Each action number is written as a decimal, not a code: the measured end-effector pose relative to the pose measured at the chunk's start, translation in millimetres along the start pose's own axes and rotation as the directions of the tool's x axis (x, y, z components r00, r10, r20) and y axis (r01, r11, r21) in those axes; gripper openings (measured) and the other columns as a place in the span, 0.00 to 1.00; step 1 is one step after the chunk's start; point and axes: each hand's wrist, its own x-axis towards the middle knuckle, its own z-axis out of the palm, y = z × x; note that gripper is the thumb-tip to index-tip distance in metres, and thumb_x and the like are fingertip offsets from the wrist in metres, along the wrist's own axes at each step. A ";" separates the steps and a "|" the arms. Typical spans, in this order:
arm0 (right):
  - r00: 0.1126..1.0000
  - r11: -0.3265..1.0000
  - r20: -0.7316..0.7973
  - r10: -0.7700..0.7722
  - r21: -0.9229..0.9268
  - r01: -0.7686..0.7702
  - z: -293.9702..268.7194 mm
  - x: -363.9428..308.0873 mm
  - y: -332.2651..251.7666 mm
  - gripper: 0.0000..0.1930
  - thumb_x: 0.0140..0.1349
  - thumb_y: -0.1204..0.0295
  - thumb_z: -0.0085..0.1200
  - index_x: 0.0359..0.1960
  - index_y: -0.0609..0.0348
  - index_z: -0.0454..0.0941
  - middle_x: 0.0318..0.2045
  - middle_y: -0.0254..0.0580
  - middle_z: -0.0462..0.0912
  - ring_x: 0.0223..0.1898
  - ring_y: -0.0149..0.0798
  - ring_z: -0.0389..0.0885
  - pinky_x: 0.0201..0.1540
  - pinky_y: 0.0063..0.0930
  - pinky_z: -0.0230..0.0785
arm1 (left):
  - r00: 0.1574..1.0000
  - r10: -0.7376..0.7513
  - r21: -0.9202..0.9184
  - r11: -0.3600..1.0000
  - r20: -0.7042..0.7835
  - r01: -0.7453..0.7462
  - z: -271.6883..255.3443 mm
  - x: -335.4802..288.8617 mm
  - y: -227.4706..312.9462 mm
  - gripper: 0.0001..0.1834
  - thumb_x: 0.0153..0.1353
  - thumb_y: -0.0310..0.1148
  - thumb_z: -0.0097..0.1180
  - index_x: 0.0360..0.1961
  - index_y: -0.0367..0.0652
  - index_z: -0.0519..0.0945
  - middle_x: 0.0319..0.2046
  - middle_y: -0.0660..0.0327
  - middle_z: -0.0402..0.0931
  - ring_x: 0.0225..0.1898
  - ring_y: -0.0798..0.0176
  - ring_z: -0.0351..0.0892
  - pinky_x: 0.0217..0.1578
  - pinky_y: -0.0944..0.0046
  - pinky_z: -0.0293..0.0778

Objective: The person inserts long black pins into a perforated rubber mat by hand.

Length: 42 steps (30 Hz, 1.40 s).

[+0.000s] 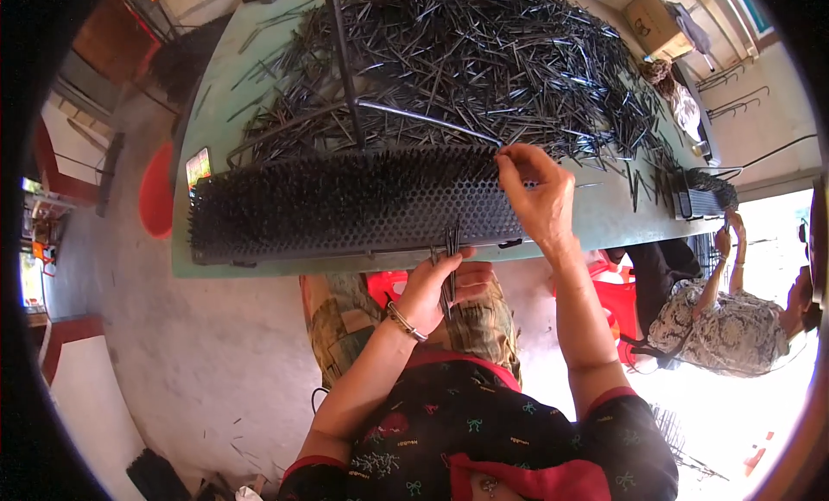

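1. The left forearm rises from 7 o'clock, a bracelet (pixel 406 322) at the wrist, with the left hand (pixel 439 287) just below centre, palm turned up. The right forearm reaches up from 4 o'clock, its wrist bent so that the right hand (pixel 542 199) angles down at 2 o'clock.
2. The left hand is partly curled, gripping a small bundle of thin black sticks (pixel 452 281) under the thumb. The right hand's thumb and forefinger meet at the 2 o'clock corner of the perforated rack (pixel 458 209); whether a stick sits between them, I cannot tell.
3. The rack lies along the table's (pixel 207 113) near edge, densely bristling with sticks toward 9 o'clock, bare holes showing toward 3 o'clock. Beyond it, at 12 o'clock, spreads a loose pile (pixel 484 61) of similar sticks.
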 end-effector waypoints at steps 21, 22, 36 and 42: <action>0.943 0.892 0.179 -0.281 -0.314 0.325 11.8 -7.1 4.5 0.07 0.51 0.75 0.58 0.32 0.61 0.78 0.31 0.41 0.74 0.24 0.45 0.77 0.26 0.32 0.71 | 0.997 0.072 0.101 0.992 0.040 -0.075 -5.6 -1.8 -2.1 0.17 0.65 0.33 0.42 0.51 0.33 0.68 0.40 0.47 0.77 0.35 0.59 0.80 0.37 0.62 0.78; 0.941 0.893 0.201 -0.273 -0.311 0.326 11.8 -7.7 6.5 0.07 0.52 0.76 0.58 0.34 0.61 0.79 0.31 0.41 0.75 0.22 0.41 0.76 0.25 0.29 0.70 | 0.997 0.072 0.099 0.992 0.042 -0.076 -5.6 -1.9 -2.2 0.17 0.65 0.33 0.42 0.51 0.33 0.68 0.40 0.47 0.77 0.35 0.59 0.80 0.37 0.62 0.78; 0.887 0.836 0.300 -0.352 -0.324 0.442 30.2 -8.6 8.7 0.06 0.50 0.76 0.59 0.31 0.58 0.79 0.27 0.40 0.74 0.24 0.43 0.77 0.26 0.31 0.71 | 0.997 0.070 0.094 0.993 0.014 -0.071 -5.8 -3.6 -2.0 0.17 0.65 0.34 0.43 0.50 0.34 0.69 0.39 0.48 0.77 0.34 0.60 0.80 0.37 0.62 0.78; 0.911 0.839 0.246 -0.330 -0.366 0.403 37.8 -11.5 5.2 0.06 0.47 0.76 0.60 0.29 0.60 0.79 0.26 0.40 0.74 0.23 0.43 0.77 0.25 0.31 0.69 | 0.997 0.072 0.083 0.994 0.024 -0.074 -7.6 -4.0 -1.5 0.16 0.65 0.33 0.43 0.50 0.34 0.69 0.39 0.49 0.77 0.35 0.61 0.80 0.37 0.62 0.78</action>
